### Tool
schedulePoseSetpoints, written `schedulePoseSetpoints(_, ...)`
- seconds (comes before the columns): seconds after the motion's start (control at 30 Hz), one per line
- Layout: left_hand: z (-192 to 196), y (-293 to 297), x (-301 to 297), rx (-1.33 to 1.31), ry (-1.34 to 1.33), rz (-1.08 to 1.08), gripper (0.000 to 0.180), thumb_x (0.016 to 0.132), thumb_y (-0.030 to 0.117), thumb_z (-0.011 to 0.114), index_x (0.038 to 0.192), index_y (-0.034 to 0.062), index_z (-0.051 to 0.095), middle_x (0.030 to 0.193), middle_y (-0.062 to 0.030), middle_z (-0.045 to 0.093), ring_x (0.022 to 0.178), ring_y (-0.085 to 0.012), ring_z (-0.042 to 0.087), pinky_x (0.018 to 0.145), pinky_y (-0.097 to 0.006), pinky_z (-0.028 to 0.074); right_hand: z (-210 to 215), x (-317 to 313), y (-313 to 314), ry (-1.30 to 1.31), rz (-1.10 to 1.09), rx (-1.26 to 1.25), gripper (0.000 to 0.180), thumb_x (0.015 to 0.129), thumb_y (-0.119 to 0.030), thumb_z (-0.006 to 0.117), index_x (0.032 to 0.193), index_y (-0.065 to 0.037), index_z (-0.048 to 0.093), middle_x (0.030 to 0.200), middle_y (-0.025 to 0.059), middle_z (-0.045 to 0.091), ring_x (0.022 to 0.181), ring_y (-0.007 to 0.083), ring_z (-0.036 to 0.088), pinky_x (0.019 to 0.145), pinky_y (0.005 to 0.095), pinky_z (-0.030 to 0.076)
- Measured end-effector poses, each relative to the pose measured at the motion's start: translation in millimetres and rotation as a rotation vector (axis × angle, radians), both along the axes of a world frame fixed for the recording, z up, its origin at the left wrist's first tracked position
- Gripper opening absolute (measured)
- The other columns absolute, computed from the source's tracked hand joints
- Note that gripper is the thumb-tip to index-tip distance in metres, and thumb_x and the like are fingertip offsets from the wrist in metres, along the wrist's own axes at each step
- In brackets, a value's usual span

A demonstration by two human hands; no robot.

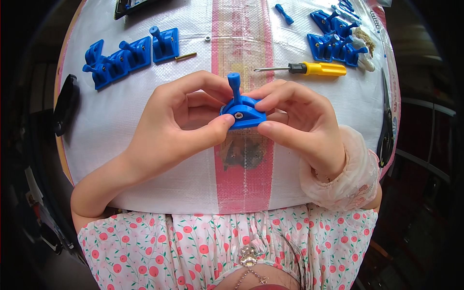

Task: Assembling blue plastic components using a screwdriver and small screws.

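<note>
Between my hands, above the middle of the table, is a blue plastic lever switch model [247,116] with a flat base, a curved housing and an upright handle. A small metal nut shows on the side of the housing facing me. My left hand [186,113] pinches its left end, thumb close to the nut. With thumb and fingers, my right hand [295,111] grips the right end of the base. The far-side fingers are partly hidden behind the piece. Just beyond my right hand lies a yellow-handled screwdriver [325,69], its shaft pointing left.
Similar blue lever pieces stand at the far left [137,54] and far right [333,47]. A loose blue handle [284,14], a brass rod [186,56] and a small nut [208,38] lie farther back. Black scissors [385,130] rest along the right edge, a black case [67,104] at the left.
</note>
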State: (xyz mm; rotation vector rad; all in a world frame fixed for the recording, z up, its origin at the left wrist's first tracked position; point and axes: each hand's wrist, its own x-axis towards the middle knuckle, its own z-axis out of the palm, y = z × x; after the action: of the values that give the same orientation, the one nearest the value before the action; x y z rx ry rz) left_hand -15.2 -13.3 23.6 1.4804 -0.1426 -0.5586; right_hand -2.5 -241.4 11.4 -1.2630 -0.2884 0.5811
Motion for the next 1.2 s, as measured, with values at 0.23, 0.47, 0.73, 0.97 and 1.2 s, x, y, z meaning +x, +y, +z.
schedulePoseSetpoints(0.23,-4.8,1.4,3.7,0.173,-0.251,-0.036,0.033,0.081,-0.002,0.068,0.112,-0.0023,0.057,0.112,-0.012,0.063,0.105,-0.018,0.063,0.095,-0.032,0.051,-3.6,-1.0,1.7,-0.167,-0.028,-0.05,0.019,0.08,0.004,0.072,0.097,0.001,0.064,0.104,0.0084,0.061,0.099,0.016,0.062,0.086,0.0276,0.054)
schedulePoseSetpoints(0.47,-16.3,12.8,27.3,0.309,-0.8,-0.241,0.041,0.066,-0.005,0.072,0.107,0.002,0.068,0.111,-0.0133,0.068,0.107,-0.0285,0.064,0.093,-0.038,0.051,-2.2,9.6,-7.3,-0.708,0.067,-0.378,0.018,0.073,0.007,0.074,0.085,-0.001,0.064,0.107,0.0132,0.06,0.1,0.0223,0.061,0.081,0.0317,0.05)
schedulePoseSetpoints(0.73,-21.8,24.3,33.6,0.29,-0.918,-0.454,0.042,0.064,-0.008,0.071,0.104,0.0031,0.07,0.112,-0.0123,0.068,0.11,-0.0311,0.063,0.094,-0.04,0.052,25.2,34.0,-20.7,-1.353,-0.097,-0.868,0.023,0.072,0.007,0.071,0.093,0.0,0.064,0.104,0.014,0.063,0.096,0.0272,0.062,0.08,0.0323,0.049)
schedulePoseSetpoints(0.97,-24.5,29.3,38.0,0.257,-0.893,-0.478,0.037,0.066,-0.006,0.073,0.102,0.0029,0.071,0.111,-0.0118,0.069,0.108,-0.0297,0.065,0.091,-0.038,0.053,9.6,41.6,-38.5,-1.37,0.022,-1.103,0.021,0.074,0.005,0.062,0.095,-0.001,0.062,0.092,0.0078,0.057,0.084,0.0231,0.058,0.077,0.0331,0.048)
schedulePoseSetpoints(1.2,-22.0,25.9,37.2,0.268,-0.93,-0.454,0.026,0.067,-0.002,0.075,0.092,0.0029,0.074,0.102,-0.0103,0.072,0.094,-0.0248,0.066,0.08,-0.033,0.054,24.0,27.9,-51.3,-1.141,0.213,-0.809,0.039,0.071,0.007,0.073,0.108,-0.001,0.064,0.092,0.011,0.056,0.075,0.0221,0.064,0.063,0.0293,0.051)
